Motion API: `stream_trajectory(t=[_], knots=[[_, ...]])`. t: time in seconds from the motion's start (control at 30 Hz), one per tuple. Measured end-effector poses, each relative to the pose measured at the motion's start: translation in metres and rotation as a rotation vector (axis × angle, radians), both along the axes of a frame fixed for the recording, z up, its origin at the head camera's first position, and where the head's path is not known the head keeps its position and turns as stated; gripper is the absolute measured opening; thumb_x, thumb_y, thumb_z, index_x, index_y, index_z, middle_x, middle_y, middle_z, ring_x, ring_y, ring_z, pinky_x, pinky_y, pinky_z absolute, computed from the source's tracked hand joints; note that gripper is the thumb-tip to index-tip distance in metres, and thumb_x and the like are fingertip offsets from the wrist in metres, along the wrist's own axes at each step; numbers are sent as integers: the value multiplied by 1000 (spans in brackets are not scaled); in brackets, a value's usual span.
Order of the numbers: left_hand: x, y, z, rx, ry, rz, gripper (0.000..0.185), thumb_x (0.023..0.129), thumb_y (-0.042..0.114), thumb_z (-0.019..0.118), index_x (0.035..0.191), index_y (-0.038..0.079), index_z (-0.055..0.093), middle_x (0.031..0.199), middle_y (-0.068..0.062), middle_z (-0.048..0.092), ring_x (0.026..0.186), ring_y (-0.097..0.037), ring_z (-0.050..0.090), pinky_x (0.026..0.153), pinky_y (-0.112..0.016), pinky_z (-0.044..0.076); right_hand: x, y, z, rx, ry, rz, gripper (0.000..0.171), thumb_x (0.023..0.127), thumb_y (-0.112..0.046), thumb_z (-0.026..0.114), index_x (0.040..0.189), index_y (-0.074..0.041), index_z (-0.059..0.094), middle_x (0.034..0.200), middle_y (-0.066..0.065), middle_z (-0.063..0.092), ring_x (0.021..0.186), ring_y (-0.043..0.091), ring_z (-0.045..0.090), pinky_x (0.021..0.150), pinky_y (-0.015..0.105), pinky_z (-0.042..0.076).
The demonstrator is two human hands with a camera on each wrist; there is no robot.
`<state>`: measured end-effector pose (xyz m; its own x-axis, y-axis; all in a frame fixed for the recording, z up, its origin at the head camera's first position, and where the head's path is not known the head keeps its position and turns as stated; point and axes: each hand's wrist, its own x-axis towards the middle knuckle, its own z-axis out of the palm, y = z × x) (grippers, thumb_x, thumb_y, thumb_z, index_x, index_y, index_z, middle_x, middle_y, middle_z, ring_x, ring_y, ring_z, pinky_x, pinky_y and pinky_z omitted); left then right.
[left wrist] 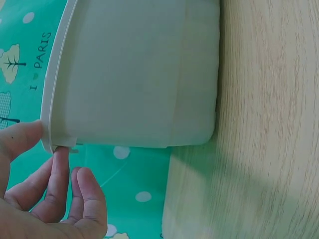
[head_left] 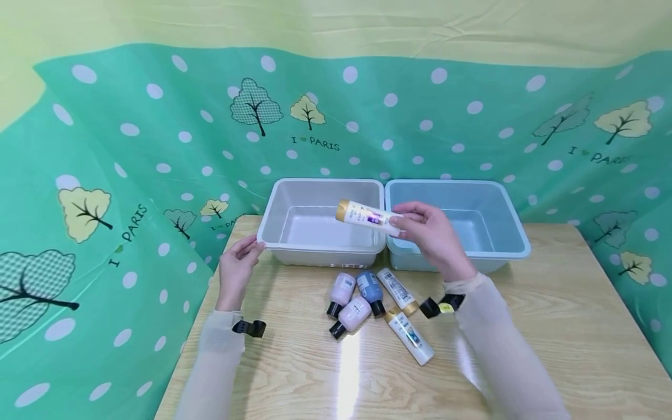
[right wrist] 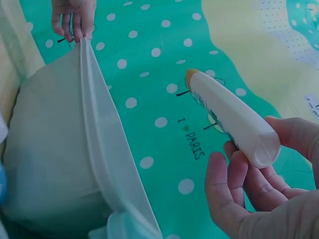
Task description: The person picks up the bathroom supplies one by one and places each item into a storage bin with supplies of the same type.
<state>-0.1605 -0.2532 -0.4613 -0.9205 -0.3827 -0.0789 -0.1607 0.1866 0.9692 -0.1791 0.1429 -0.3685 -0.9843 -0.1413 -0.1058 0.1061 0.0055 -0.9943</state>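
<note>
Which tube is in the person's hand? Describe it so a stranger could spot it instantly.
Start at the two bins at the back of the wooden table. Above the rim of the grey bin, the right hand pinches a white gold-capped tube by its flat end. It alone is in the air; its two lookalikes lie on the table.

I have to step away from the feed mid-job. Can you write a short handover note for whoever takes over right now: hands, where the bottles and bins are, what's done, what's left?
Left hand: pinches the front-left rim corner of the grey bin.
Right hand: holds a white gold-capped tube by its crimped end, in the air above where the grey bin meets the blue bin.
Done: nothing shows inside either bin; the held tube is lifted off the table.
Left: five items lie in front of the bins: two pink bottles, a blue bottle and two more white tubes.
</note>
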Motion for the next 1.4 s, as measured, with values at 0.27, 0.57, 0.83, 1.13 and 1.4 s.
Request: stream_trajectory(t=[0.27, 0.57, 0.83, 1.13, 1.4], knots=[[0, -4, 1, -2, 5, -1, 46, 93, 33, 74, 132, 9, 65, 122, -11, 66, 106, -13, 60, 78, -18, 52, -60, -47, 18, 4, -10, 91, 37, 93, -14, 74, 124, 0, 61, 118, 17, 65, 104, 28, 66, 88, 39, 57], [0, -6, 1, 20, 19, 9, 46, 92, 34, 74, 131, 9, 66, 121, -10, 66, 105, -13, 60, 78, -19, 52, -119, -84, 5, 70, -90, 127, 35, 92, -16, 76, 122, -4, 62, 123, 12, 60, 104, 27, 66, 90, 38, 56], [1, -5, 0, 34, -4, 4, 45, 92, 34, 75, 130, 11, 66, 120, -7, 67, 105, -13, 61, 78, -21, 53, -151, -101, -16, 110, -74, 171, 39, 90, -10, 76, 124, 0, 60, 121, 13, 61, 104, 29, 63, 91, 39, 56], [2, -4, -1, 35, 38, 8, 42, 92, 30, 76, 128, 9, 68, 117, -9, 68, 102, -15, 62, 76, -21, 53, -161, -115, -27, 249, 25, 262, 37, 89, -17, 78, 120, -4, 63, 114, 11, 68, 101, 25, 66, 87, 38, 56], [2, -2, -3, 38, 36, 0, 41, 92, 29, 76, 127, 10, 68, 116, -9, 68, 103, -16, 62, 75, -22, 54, -170, -110, -50, 418, -41, 356, 30, 89, -12, 75, 115, 0, 66, 113, 15, 66, 92, 25, 63, 83, 37, 57]])
